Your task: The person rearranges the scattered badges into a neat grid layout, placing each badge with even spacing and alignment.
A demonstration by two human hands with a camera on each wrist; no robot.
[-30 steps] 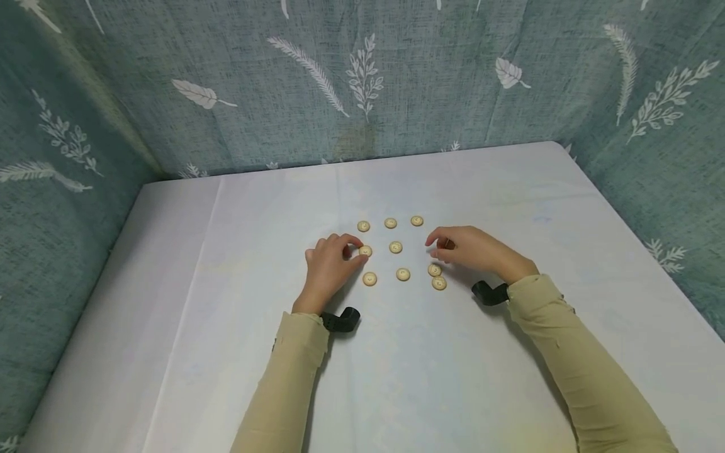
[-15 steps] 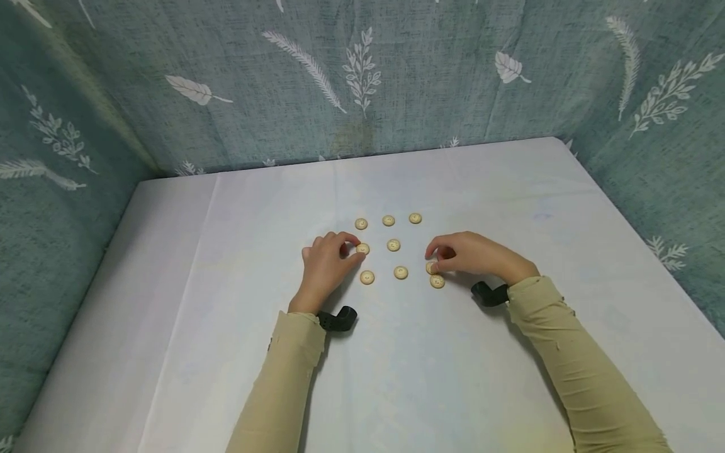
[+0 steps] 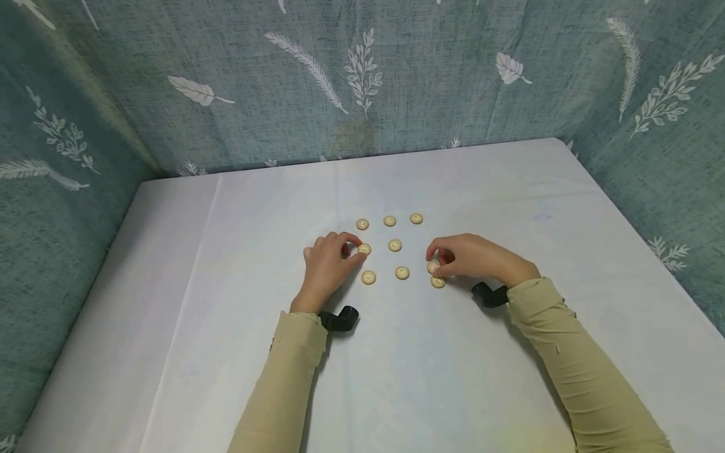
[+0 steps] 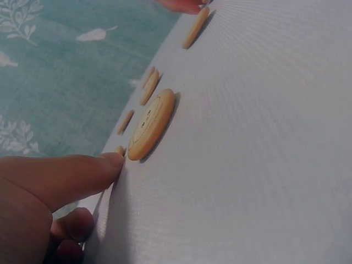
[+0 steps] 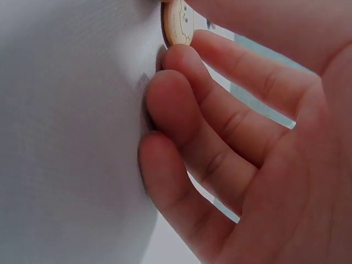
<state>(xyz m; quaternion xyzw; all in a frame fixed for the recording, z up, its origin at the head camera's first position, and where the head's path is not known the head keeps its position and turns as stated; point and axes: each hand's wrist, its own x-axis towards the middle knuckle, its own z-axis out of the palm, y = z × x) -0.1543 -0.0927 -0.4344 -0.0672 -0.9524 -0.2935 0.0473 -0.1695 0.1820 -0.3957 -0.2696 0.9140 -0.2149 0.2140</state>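
Note:
Small round wooden discs with printed faces lie in rough rows on the white table. My left hand [image 3: 328, 267] pinches the left disc of the middle row [image 3: 365, 250] between thumb and index finger. In the left wrist view that thumb [image 4: 82, 173] meets its edge, and a nearer disc [image 4: 151, 125] lies flat in front. At the right, my right hand [image 3: 472, 257] has thumb and index finger around another disc [image 3: 433, 267], partly hidden by the thumb. Just in front of it lies one more disc [image 3: 438, 282]; whether they touch I cannot tell.
Three discs form the back row, among them a middle one [image 3: 389, 221]. Between the hands lie a centre disc [image 3: 394, 245] and a front one [image 3: 402, 272]. A front left disc [image 3: 369, 277] sits near my left thumb. Green leaf-patterned cloth [image 3: 238, 88] encloses the table.
My right hand has come down and its thumb and index finger have closed on the disc at the right. The left hand keeps its pinch in place. The head view shifted slightly.

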